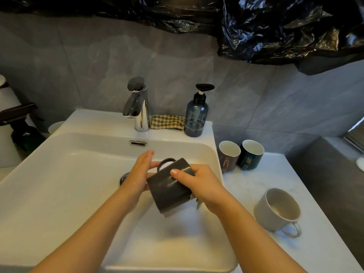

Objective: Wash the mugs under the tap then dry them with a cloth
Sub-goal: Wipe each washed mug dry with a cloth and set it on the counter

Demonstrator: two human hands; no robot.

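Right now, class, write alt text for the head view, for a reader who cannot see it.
Two hands hold a tilted dark mug over a white sink: the right hand grips its side, the left hand touches the other. Between the tap and a blue soap bottle lies a checked cloth; three more mugs sit on the counter at right.

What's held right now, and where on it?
Dark grey ceramic mug, tilted over the white sink: right hand grips its body, left hand presses its side near the handle.

Dark mug [167,187] tilted over sink [59,184], right hand [200,183] gripping, left hand [139,174] touching
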